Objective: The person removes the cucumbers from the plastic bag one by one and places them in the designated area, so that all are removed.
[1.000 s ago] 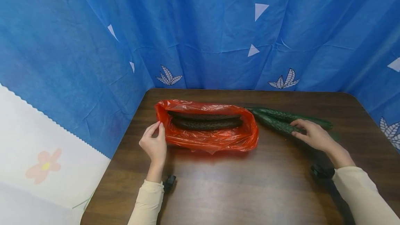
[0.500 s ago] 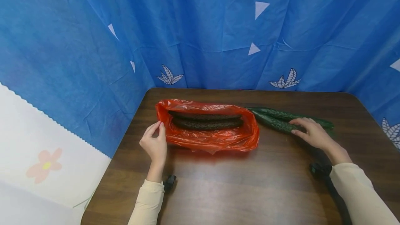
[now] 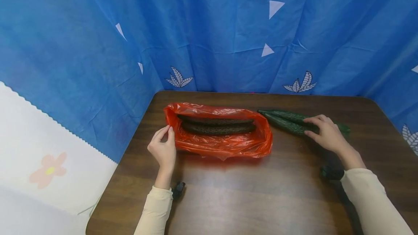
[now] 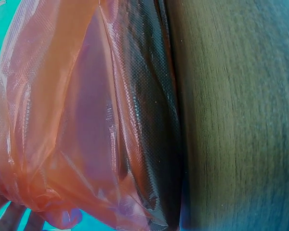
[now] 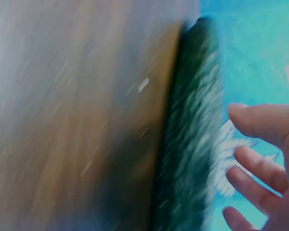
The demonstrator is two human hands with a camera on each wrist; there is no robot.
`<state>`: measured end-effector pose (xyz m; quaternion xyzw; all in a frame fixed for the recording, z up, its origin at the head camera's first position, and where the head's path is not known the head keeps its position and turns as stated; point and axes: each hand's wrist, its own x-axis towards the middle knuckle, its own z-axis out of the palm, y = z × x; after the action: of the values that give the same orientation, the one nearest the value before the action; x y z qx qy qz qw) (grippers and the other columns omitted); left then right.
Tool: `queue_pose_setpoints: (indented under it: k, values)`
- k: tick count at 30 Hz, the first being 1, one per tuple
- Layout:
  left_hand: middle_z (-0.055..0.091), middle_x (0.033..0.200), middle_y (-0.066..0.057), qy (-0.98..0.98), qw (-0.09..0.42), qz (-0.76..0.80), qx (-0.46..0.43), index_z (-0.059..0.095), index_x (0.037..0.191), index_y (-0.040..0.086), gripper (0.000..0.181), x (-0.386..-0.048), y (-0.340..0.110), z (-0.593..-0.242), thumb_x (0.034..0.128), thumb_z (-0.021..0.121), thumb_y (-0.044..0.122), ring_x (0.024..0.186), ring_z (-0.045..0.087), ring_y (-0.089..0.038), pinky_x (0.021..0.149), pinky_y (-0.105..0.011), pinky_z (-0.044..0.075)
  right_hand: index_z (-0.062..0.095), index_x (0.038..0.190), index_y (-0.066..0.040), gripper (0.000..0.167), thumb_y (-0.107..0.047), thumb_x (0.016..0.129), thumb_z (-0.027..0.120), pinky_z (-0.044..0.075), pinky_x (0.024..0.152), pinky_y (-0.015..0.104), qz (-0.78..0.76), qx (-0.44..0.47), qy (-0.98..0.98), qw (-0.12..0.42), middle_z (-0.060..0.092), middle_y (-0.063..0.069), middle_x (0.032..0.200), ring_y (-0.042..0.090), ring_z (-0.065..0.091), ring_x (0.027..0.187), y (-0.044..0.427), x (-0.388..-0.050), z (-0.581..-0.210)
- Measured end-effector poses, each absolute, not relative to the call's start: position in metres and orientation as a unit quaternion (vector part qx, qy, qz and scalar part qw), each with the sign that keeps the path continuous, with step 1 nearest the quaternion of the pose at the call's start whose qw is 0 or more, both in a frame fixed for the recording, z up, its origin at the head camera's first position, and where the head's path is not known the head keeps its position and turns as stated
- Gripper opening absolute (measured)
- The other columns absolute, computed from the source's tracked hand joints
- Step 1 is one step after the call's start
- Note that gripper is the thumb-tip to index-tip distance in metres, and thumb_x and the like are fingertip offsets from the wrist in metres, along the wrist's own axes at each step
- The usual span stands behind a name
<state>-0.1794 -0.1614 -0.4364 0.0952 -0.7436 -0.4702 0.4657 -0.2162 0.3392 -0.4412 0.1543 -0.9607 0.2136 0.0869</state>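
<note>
A red bag [image 3: 225, 149] lies on the dark wooden surface [image 3: 245, 191], its long mouth gaping upward. Inside the bag, two dark cucumbers lie lengthwise, one behind the other: the rear bagged cucumber [image 3: 215, 121] and the front bagged cucumber [image 3: 218, 130]. At the bag's left end, the person's left hand [image 3: 164, 151] pinches the rim between thumb and finger; the left wrist view shows the thin plastic stretched and creased, with the surface beside it. To the right of the bag lie two more green cucumbers, the far cucumber [image 3: 287, 114] and the near cucumber [image 3: 289, 125], slanting away side by side, their narrow tips just beside the bag's rear right corner. The right hand [image 3: 326, 133], also to the right of the bag, is over this pair with thumb and fingers parted and nothing gripped; whether a fingertip touches the skin cannot be told, and the right wrist view is blurred. Behind the bag hangs a blue curtain [image 3: 212, 21] with white triangles and leaves; well to its left is a white cloth [image 3: 19, 137] bearing a pink flower [image 3: 47, 169].
</note>
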Motion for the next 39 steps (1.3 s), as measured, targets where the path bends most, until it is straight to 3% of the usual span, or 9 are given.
queue_pose_setpoints:
  k: [6, 11, 18, 22, 29, 36, 39]
  values:
    - [0.076, 0.090, -0.014, -0.745, 0.467, -0.467, 0.097, 0.078, 0.092, 0.000, 0.012, -0.179, -0.162, -0.436, 0.0831, 0.074, 0.007, 0.079, 0.069, -0.028, 0.073, -0.025, 0.055, 0.051, 0.135, -0.003, 0.066, -0.009, 0.077, 0.081, 0.034, 0.085, 0.063, 0.268, 0.149, -0.935, 0.179, 0.049, 0.027, 0.122, 0.045, 0.043, 0.110, 0.299, -0.218, -0.419]
    - [0.076, 0.089, -0.014, -0.741, 0.465, -0.472, 0.104, 0.079, 0.090, 0.001, 0.011, -0.179, -0.161, -0.435, 0.0828, 0.074, 0.007, 0.076, 0.069, -0.027, 0.072, -0.025, 0.054, 0.051, 0.135, -0.005, 0.071, -0.008, 0.072, 0.084, 0.038, 0.088, 0.061, 0.300, 0.174, -0.913, 0.212, 0.050, 0.024, 0.123, 0.041, 0.045, 0.111, 0.257, -0.217, -0.400]
    - [0.076, 0.088, -0.014, -0.741, 0.463, -0.476, 0.105, 0.079, 0.089, 0.000, 0.010, -0.179, -0.160, -0.434, 0.0827, 0.074, 0.007, 0.073, 0.067, -0.024, 0.070, -0.012, 0.049, 0.056, 0.127, -0.007, 0.059, -0.014, 0.075, 0.083, 0.037, 0.093, 0.062, 0.316, 0.238, -0.896, 0.202, 0.054, 0.017, 0.120, 0.036, 0.048, 0.113, 0.201, -0.217, -0.385]
    - [0.076, 0.088, -0.013, -0.741, 0.465, -0.473, 0.105, 0.079, 0.089, 0.001, 0.010, -0.179, -0.161, -0.435, 0.0827, 0.074, 0.007, 0.074, 0.068, -0.023, 0.071, -0.017, 0.051, 0.059, 0.123, -0.009, 0.054, -0.017, 0.075, 0.083, 0.038, 0.092, 0.057, 0.321, 0.274, -0.886, 0.191, 0.056, 0.012, 0.117, 0.030, 0.050, 0.109, 0.173, -0.217, -0.383]
    - [0.076, 0.088, -0.013, -0.742, 0.463, -0.473, 0.107, 0.079, 0.090, 0.001, 0.011, -0.179, -0.161, -0.434, 0.0824, 0.075, 0.008, 0.076, 0.070, -0.026, 0.072, -0.038, 0.054, 0.060, 0.122, -0.012, 0.050, -0.023, 0.077, 0.080, 0.042, 0.087, 0.050, 0.305, 0.326, -0.882, 0.150, 0.057, 0.007, 0.116, 0.027, 0.052, 0.107, 0.134, -0.220, -0.387]
    - [0.076, 0.089, -0.012, -0.745, 0.463, -0.469, 0.109, 0.079, 0.090, 0.002, 0.011, -0.179, -0.161, -0.434, 0.0829, 0.075, 0.009, 0.080, 0.071, -0.027, 0.076, -0.012, 0.049, 0.059, 0.119, -0.018, 0.046, -0.024, 0.077, 0.078, 0.048, 0.093, 0.048, 0.269, 0.344, -0.895, 0.089, 0.058, 0.003, 0.117, 0.025, 0.055, 0.108, 0.106, -0.230, -0.401]
    - [0.076, 0.089, -0.013, -0.743, 0.462, -0.471, 0.108, 0.079, 0.090, 0.002, 0.011, -0.179, -0.162, -0.433, 0.0827, 0.075, 0.009, 0.081, 0.071, -0.027, 0.078, -0.008, 0.047, 0.061, 0.119, -0.018, 0.047, -0.025, 0.077, 0.079, 0.049, 0.094, 0.048, 0.262, 0.338, -0.902, 0.065, 0.059, 0.003, 0.117, 0.025, 0.055, 0.110, 0.097, -0.235, -0.408]
